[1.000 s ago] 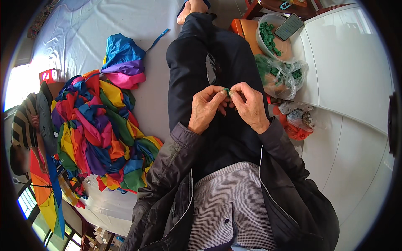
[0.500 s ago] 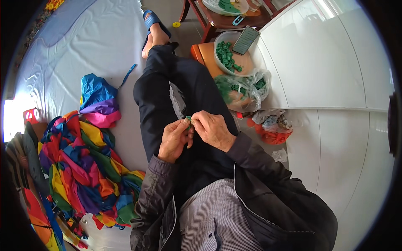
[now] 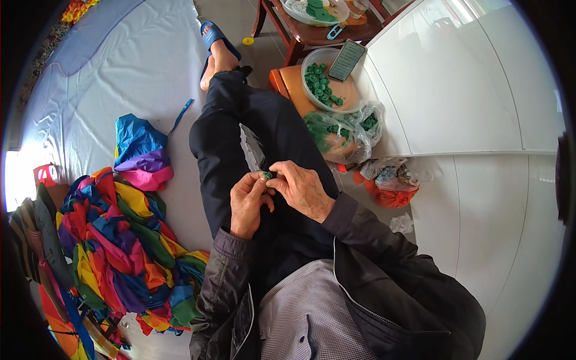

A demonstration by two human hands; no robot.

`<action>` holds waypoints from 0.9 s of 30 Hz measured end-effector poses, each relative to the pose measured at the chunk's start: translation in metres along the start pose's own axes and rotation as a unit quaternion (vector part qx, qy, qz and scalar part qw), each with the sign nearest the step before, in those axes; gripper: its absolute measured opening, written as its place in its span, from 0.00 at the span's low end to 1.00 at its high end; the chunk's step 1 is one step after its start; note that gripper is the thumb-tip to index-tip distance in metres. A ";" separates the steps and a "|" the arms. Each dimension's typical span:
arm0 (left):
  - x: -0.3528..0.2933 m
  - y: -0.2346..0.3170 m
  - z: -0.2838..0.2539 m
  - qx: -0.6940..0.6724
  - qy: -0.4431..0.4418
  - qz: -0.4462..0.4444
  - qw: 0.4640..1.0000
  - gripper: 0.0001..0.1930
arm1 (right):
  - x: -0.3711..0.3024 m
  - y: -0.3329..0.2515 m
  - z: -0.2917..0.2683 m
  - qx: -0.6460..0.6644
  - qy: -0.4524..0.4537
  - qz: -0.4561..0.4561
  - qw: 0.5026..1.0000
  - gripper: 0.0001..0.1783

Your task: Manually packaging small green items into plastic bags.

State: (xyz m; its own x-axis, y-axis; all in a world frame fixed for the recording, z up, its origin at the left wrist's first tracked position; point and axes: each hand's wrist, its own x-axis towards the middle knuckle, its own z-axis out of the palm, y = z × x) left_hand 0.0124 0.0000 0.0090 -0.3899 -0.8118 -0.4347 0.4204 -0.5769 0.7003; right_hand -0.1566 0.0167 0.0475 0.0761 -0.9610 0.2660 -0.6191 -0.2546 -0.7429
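Observation:
Above my lap, my left hand (image 3: 247, 201) pinches a small green round piece (image 3: 267, 174) between thumb and fingertips. My right hand (image 3: 300, 187) meets it there, its thumb and forefinger closed on the piece's right side. Exactly what the right fingertips grip is partly hidden. A grey crumpled strip (image 3: 252, 149) lies on my dark trousers just beyond the left fingers. Similar green pieces (image 3: 320, 84) sit in a clear round tub (image 3: 343, 107) ahead to the right.
A phone (image 3: 347, 60) leans on the tub's rim. Nearer stands a clear plastic bag (image 3: 354, 141) of green pieces. A red bag (image 3: 393, 197) is on the floor at right. Rainbow-coloured fabric (image 3: 120, 240) is heaped at left. A wooden chair (image 3: 312, 37) stands at the back.
The green piece has turned so its round face shows more. Both hands stay together over my lap, with the right fingers shifted slightly. The whole view has moved a little.

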 end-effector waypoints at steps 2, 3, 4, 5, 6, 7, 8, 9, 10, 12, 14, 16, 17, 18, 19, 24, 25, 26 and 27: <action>0.000 -0.002 0.000 0.016 -0.003 0.007 1.000 0.08 | -0.001 0.003 0.003 -0.011 0.002 -0.010 1.000 0.09; 0.000 -0.002 0.001 0.033 -0.006 0.014 0.999 0.08 | -0.001 0.005 0.004 -0.023 0.003 -0.020 1.000 0.10; 0.000 -0.002 0.001 0.049 -0.008 0.021 0.999 0.07 | -0.002 0.006 0.005 -0.034 0.004 -0.031 0.999 0.11; 0.000 -0.002 0.001 0.049 -0.009 0.021 0.999 0.07 | -0.003 0.008 0.006 -0.034 0.005 -0.030 0.999 0.11; 0.000 -0.002 0.002 0.044 -0.008 0.023 0.999 0.07 | -0.004 0.009 0.006 -0.048 0.004 -0.037 0.998 0.10; 0.000 -0.002 0.002 0.039 -0.006 0.025 0.999 0.07 | -0.004 0.010 0.006 -0.063 0.003 -0.043 0.997 0.09; 0.000 -0.002 0.002 0.034 -0.004 0.027 0.999 0.07 | -0.004 0.011 0.006 -0.077 0.003 -0.049 0.996 0.08; 0.000 -0.002 0.003 0.034 -0.005 0.027 0.999 0.07 | -0.004 0.012 0.006 -0.077 0.003 -0.049 0.996 0.08; 0.000 -0.001 0.004 0.044 -0.001 0.030 0.999 0.08 | -0.004 0.012 0.006 -0.088 0.007 -0.060 0.994 0.08; 0.000 -0.001 0.005 0.064 0.007 0.035 0.997 0.08 | -0.005 0.012 0.005 -0.108 0.015 -0.083 0.991 0.08; -0.001 -0.002 0.005 0.071 0.010 0.039 0.997 0.08 | -0.004 0.011 0.004 -0.110 0.012 -0.080 0.991 0.08; -0.001 -0.003 0.005 0.086 0.016 0.045 0.995 0.08 | -0.004 0.010 0.003 -0.113 0.005 -0.075 0.991 0.08; -0.001 -0.004 0.005 0.086 0.015 0.045 0.995 0.08 | -0.003 0.009 0.003 -0.113 0.005 -0.075 0.991 0.08; -0.001 -0.004 0.005 0.086 0.020 0.050 0.995 0.08 | -0.003 0.008 0.003 -0.111 0.006 -0.074 0.991 0.08; -0.001 -0.005 0.005 0.086 0.024 0.054 0.995 0.08 | -0.002 0.007 0.003 -0.108 0.006 -0.072 0.991 0.07; -0.001 -0.004 0.007 0.089 0.036 0.063 0.993 0.08 | -0.002 0.007 0.003 -0.067 0.005 -0.045 0.997 0.06; 0.000 -0.003 0.008 0.089 0.036 0.063 0.993 0.08 | -0.002 0.007 0.003 -0.066 0.005 -0.045 0.997 0.06; 0.000 -0.003 0.008 0.087 0.034 0.061 0.994 0.08 | -0.001 0.009 0.003 -0.046 0.008 -0.036 0.998 0.06; 0.000 -0.002 0.008 0.085 0.031 0.059 0.994 0.08 | -0.001 0.010 0.004 -0.026 0.011 -0.026 0.999 0.05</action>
State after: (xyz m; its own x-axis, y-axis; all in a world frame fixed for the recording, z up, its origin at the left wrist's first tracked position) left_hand 0.0045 0.0020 0.0120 -0.2923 -0.8803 -0.3737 0.3130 -0.4573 0.8324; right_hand -0.1598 0.0150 0.0379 0.0920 -0.9436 0.3182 -0.6543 -0.2981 -0.6950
